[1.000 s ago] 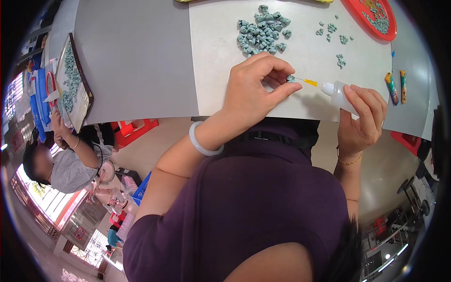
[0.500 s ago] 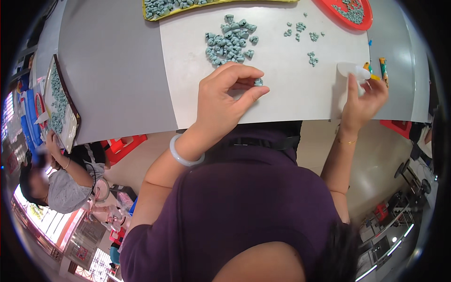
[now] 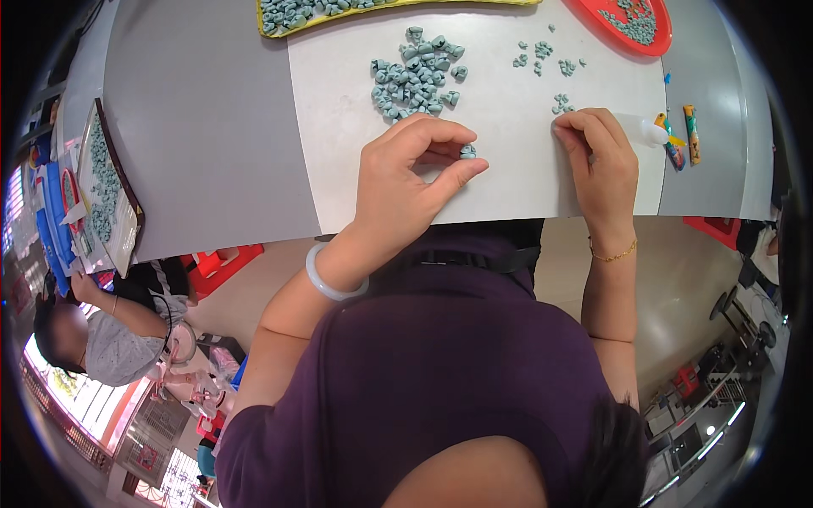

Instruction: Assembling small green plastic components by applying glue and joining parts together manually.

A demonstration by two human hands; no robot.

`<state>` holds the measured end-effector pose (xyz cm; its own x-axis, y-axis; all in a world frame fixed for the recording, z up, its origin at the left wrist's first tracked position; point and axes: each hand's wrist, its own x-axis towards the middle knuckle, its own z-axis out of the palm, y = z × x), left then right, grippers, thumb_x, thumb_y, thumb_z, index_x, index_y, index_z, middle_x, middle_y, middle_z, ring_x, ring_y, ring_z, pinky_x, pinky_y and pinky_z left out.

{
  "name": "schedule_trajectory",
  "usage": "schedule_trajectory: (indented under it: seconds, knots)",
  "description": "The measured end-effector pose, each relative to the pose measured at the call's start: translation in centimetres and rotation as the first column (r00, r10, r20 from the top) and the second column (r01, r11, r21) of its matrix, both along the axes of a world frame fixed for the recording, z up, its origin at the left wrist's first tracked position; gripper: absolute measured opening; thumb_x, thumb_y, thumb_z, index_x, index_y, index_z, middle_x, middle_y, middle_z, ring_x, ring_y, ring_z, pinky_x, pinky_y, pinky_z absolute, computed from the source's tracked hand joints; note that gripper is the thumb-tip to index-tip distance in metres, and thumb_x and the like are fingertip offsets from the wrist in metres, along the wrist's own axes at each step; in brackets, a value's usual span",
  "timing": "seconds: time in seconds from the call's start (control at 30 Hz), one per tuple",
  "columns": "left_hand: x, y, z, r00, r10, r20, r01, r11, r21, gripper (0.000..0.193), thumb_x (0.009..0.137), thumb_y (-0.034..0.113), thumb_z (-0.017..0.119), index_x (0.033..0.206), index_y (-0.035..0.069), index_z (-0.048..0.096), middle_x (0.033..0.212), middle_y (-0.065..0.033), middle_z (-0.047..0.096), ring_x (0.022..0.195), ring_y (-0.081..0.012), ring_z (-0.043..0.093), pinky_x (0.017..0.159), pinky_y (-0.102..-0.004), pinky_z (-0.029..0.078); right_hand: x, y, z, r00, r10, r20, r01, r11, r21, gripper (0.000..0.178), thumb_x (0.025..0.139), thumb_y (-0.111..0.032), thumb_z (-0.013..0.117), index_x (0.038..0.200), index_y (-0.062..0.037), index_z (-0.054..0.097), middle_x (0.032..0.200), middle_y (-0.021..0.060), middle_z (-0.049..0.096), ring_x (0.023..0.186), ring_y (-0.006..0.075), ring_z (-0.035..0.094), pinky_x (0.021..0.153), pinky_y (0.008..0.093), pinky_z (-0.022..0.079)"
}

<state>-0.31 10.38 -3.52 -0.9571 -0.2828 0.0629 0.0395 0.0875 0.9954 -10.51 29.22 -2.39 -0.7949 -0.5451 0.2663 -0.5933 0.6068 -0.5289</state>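
Between the thumb and forefinger of my left hand (image 3: 406, 165) is a small grey-green moulded piece (image 3: 467, 151). That hand hovers just in front of a loose pile of similar rounded pieces (image 3: 415, 80) on the white sheet (image 3: 508, 182). My right hand (image 3: 603, 161) is closed in a pinch beside a little cluster of smaller grey-green bits (image 3: 562, 103). Whatever lies between its fingertips, if anything, is too small to make out. Right of that hand is a translucent white bottle (image 3: 652, 133).
A yellow-rimmed tray (image 3: 398, 7) of rounded pieces lies at the far edge. A red dish (image 3: 662, 34) of tiny bits sits far right, with colourful tubes (image 3: 692, 135) nearer. At left, another person (image 3: 127, 339) sits by a tray of pieces (image 3: 106, 186).
My right hand has moved left, away from the white bottle, to the small cluster, and its fingers have closed to a pinch. My left hand has hardly moved, still holding its piece.
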Motion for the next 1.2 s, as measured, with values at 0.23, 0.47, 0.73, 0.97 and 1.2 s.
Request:
schedule_trajectory:
  seconds: [0.23, 0.47, 0.73, 0.97, 1.2]
  knots:
    - [0.0, 0.0, 0.1, 1.0, 0.004, -0.026, -0.004, 1.0, -0.003, 0.018, 0.07, 0.003, 0.071, 0.084, 0.0, 0.061, 0.078, -0.0067, 0.059, 0.069, -0.0138, 0.062, 0.063, -0.024, 0.053, 0.3, 0.3, 0.6, 0.998, 0.013, 0.069, -0.012, 1.0, -0.015, 0.008, 0.076, 0.003, 0.061, 0.082, -0.0005, 0.057, 0.08, 0.0058, 0.058, 0.065, 0.0154, 0.056, 0.059, 0.0239, 0.045]
    - [0.2, -0.2, 0.3, 0.999, -0.038, 0.028, 0.038, 0.999, -0.01, 0.021, 0.068, -0.004, 0.07, 0.088, -0.001, 0.062, 0.085, -0.0055, 0.058, 0.075, -0.0113, 0.059, 0.068, -0.0217, 0.049, -0.6, -0.1, 0.7, 0.986, 0.169, -0.001, -0.168, 0.98, 0.105, 0.009, 0.076, 0.003, 0.06, 0.083, -0.0001, 0.056, 0.081, 0.0061, 0.057, 0.066, 0.0176, 0.056, 0.058, 0.0269, 0.045]
    - [0.1, -0.1, 0.1, 0.999, -0.034, -0.014, 0.033, 0.998, -0.062, 0.022, 0.066, -0.002, 0.072, 0.087, 0.0, 0.064, 0.084, -0.0061, 0.059, 0.075, -0.0115, 0.059, 0.067, -0.0225, 0.049, 2.6, -3.1, 1.3, 0.85, 0.272, 0.451, -0.179, 0.955, -0.237, 0.006, 0.079, 0.004, 0.056, 0.083, 0.001, 0.053, 0.079, 0.0056, 0.052, 0.07, 0.0114, 0.05, 0.064, 0.0212, 0.041]
    - [0.3, -0.1, 0.0, 0.998, -0.028, -0.057, 0.02, 0.991, -0.129, 0.023, 0.064, -0.002, 0.073, 0.085, 0.001, 0.066, 0.08, -0.0066, 0.061, 0.073, -0.0134, 0.059, 0.065, -0.0233, 0.048, 3.2, -4.0, 0.6, 0.767, 0.292, 0.572, -0.06, 0.919, -0.389, 0.005, 0.077, 0.0, 0.059, 0.08, -0.0003, 0.056, 0.075, 0.0047, 0.054, 0.062, 0.0115, 0.05, 0.057, 0.0229, 0.042]
    - [0.4, -0.4, -0.1, 0.995, -0.051, -0.084, 0.035, 0.981, -0.19, 0.022, 0.063, -0.003, 0.073, 0.084, 0.001, 0.066, 0.077, -0.0078, 0.063, 0.071, -0.0139, 0.06, 0.064, -0.0232, 0.047, 2.7, -3.9, 0.6, 0.611, 0.214, 0.762, 0.07, 0.944, -0.322, 0.008, 0.075, 0.001, 0.063, 0.079, 0.0005, 0.057, 0.076, 0.0021, 0.057, 0.061, 0.0067, 0.05, 0.055, 0.0197, 0.042]
